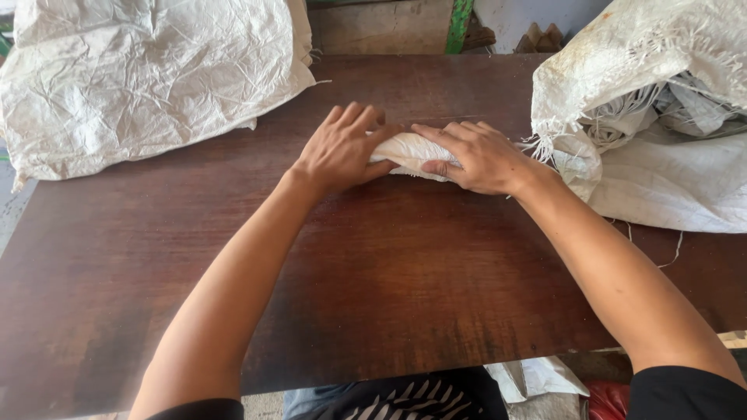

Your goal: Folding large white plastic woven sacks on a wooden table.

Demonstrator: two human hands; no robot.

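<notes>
A small rolled-up white woven sack (408, 150) lies on the dark brown wooden table (373, 272), near its far middle. My left hand (342, 148) presses on the roll's left end, fingers curled over it. My right hand (476, 158) grips the roll's right end, thumb underneath and fingers across the top. Both hands hide most of the roll; only its middle shows between them.
A large crumpled white woven sack (148, 74) covers the table's far left corner. A frayed pile of white sacks (654, 117) sits at the far right, loose threads trailing on the wood. A green post (459, 23) stands behind the table.
</notes>
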